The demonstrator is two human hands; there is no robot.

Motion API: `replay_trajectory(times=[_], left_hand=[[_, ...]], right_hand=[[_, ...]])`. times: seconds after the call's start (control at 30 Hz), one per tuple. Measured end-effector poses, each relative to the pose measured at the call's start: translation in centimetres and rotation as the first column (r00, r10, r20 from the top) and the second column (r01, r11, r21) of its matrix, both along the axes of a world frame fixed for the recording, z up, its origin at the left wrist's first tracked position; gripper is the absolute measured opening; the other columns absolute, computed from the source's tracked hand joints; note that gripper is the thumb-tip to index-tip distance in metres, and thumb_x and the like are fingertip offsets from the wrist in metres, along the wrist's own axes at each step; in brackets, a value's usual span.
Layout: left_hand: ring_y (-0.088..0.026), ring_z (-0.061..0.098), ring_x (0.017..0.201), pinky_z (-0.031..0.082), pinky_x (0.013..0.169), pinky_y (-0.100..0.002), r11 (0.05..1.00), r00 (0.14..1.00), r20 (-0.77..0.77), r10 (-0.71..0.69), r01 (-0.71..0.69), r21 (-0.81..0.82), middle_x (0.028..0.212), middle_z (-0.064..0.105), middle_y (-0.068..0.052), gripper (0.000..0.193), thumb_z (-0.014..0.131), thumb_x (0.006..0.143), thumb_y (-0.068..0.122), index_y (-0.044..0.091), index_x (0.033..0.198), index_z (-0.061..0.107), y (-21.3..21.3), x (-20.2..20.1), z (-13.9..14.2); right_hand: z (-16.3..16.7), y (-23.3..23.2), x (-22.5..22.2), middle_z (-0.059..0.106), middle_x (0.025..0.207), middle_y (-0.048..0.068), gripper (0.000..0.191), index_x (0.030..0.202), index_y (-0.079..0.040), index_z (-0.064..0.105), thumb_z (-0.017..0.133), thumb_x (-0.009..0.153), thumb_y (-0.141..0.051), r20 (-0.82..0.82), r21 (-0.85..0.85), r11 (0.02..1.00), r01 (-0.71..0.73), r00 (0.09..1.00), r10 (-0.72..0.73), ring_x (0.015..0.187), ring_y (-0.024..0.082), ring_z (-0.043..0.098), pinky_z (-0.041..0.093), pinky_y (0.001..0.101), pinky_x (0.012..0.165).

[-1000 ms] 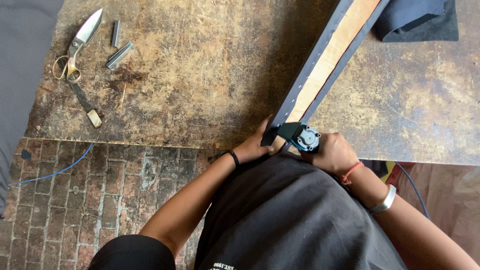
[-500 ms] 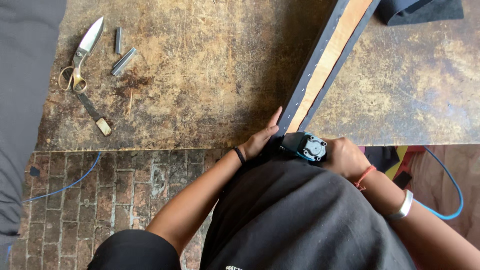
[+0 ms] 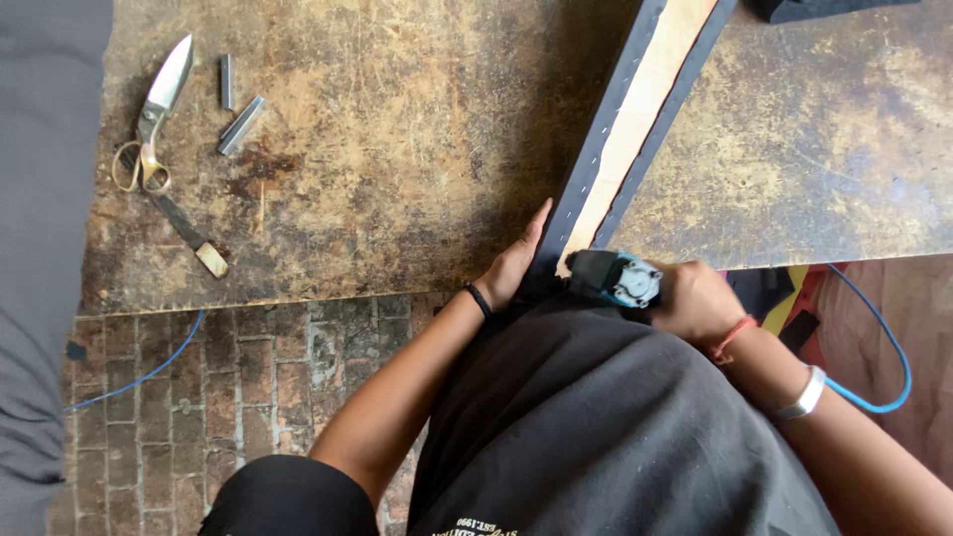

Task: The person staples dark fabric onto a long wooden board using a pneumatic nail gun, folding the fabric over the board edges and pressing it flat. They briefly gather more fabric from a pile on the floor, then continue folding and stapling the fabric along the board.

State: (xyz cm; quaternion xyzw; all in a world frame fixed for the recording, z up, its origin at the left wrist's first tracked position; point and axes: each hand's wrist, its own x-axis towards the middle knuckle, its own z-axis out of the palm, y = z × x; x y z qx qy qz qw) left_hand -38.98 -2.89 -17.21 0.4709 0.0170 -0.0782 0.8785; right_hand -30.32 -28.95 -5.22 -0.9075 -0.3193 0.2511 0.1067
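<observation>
Stained worktop point(image 3: 397, 149) carries a long fabric-wrapped strip point(image 3: 635, 119); the left hand point(image 3: 516, 263) lies flat against it, fingers open, while the right hand point(image 3: 695, 298) grips a staple gun point(image 3: 615, 278).

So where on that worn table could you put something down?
The wide patch of table between the scissors and the long fabric-edged board is bare, as is the stretch right of the board. It is crowded at the near edge, where both hands and the staple gun meet.
</observation>
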Motion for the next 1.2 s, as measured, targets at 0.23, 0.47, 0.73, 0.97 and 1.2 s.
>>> replay_trajectory(times=[0.23, 0.47, 0.73, 0.97, 1.2], left_hand=[[-0.020, 0.052, 0.133, 0.041, 0.111, -0.035, 0.966, 0.942, -0.329, 0.063, -0.141, -0.218, 0.147, 0.055, -0.008, 0.061, 0.054, 0.104, 0.040, 0.004, 0.153, 0.044, 0.5, 0.5, 1.0], [-0.018, 0.066, 0.109, 0.052, 0.097, -0.036, 0.959, 0.925, -0.360, 0.125, -0.019, 0.283, 0.121, 0.071, -0.008, 0.058, 0.078, 0.079, 0.019, 0.002, 0.131, 0.058, -0.4, 2.1, 1.2], [-0.043, 0.069, 0.094, 0.055, 0.080, -0.055, 0.136, 0.843, -0.330, 0.425, 0.301, 0.944, 0.102, 0.073, -0.021, 0.051, 0.077, 0.082, 0.029, 0.015, 0.128, 0.063, 1.1, 3.7, 11.9], [-0.031, 0.061, 0.118, 0.053, 0.092, -0.047, -0.399, 0.942, 0.107, 0.317, 0.030, 0.917, 0.137, 0.063, -0.011, 0.064, 0.070, 0.082, 0.015, 0.016, 0.143, 0.053, -0.1, 1.6, 16.4], [-0.036, 0.040, 0.142, 0.035, 0.117, -0.050, -0.207, 0.853, -0.186, 0.488, 0.320, 0.925, 0.157, 0.039, -0.009, 0.079, 0.082, 0.080, 0.028, 0.026, 0.150, 0.044, -2.9, 3.0, 12.5]], right_hand=[[1.1, -3.5, 5.1, 0.074, 0.090, 0.024, 0.053, 0.109, -0.006, 0.073, 0.079, 0.081, -0.051, 0.108, -0.049, 0.947, 0.316, 0.945, -0.310, 0.086, 0.041, 0.073, 0.058, 0.0488, 0.078], [-1.9, -9.5, 13.9, 0.075, 0.105, 0.027, 0.063, 0.137, -0.014, 0.065, 0.077, 0.080, -0.038, -0.033, 0.062, 0.892, 0.448, 0.894, -0.447, 0.099, 0.043, 0.073, 0.055, 0.0507, 0.087], [-4.0, -11.5, 20.0, 0.071, 0.114, 0.030, 0.086, 0.157, -0.023, 0.053, 0.082, 0.076, -0.035, 0.228, -0.022, 0.858, 0.513, 0.839, -0.495, 0.107, 0.048, 0.069, 0.055, 0.0532, 0.090], [-3.7, -11.0, 19.7, 0.065, 0.121, 0.020, 0.041, 0.119, -0.016, 0.075, 0.081, 0.081, -0.027, 0.350, 0.445, 0.780, 0.440, 0.717, -0.603, 0.107, 0.040, 0.066, 0.053, 0.0460, 0.091], [-1.9, -5.0, 20.5, 0.070, 0.105, 0.010, 0.024, 0.110, -0.008, 0.076, 0.076, 0.088, -0.018, -0.179, 0.563, 0.631, 0.534, 0.824, -0.538, 0.089, 0.021, 0.070, 0.057, 0.0346, 0.083]])
